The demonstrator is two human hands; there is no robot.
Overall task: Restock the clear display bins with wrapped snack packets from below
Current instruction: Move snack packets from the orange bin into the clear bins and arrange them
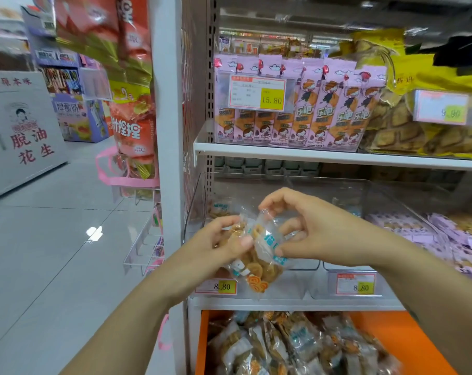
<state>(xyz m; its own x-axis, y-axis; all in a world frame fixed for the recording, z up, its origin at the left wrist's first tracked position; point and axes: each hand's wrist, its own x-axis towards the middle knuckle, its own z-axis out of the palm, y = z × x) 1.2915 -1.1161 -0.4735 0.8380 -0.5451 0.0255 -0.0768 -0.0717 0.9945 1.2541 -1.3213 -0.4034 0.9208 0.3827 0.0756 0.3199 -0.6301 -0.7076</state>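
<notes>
My left hand (224, 240) grips a bunch of clear wrapped snack packets (259, 263) with brown spiral biscuits and blue print. My right hand (305, 226) pinches the top of one packet in that bunch. Both hands hover in front of the left clear display bin (202, 190) on the middle shelf, which holds a few of the same packets at its back left. Below, an orange drawer (391, 336) is heaped with several more wrapped packets (297, 345).
A second clear bin (386, 196) to the right holds pink packets. Pink snack boxes (305, 109) and yellow biscuit bags (408, 125) fill the upper shelf. Price tags (355, 284) line the shelf front. Hanging snack bags (132, 104) and a wire rack (145, 244) flank the left post.
</notes>
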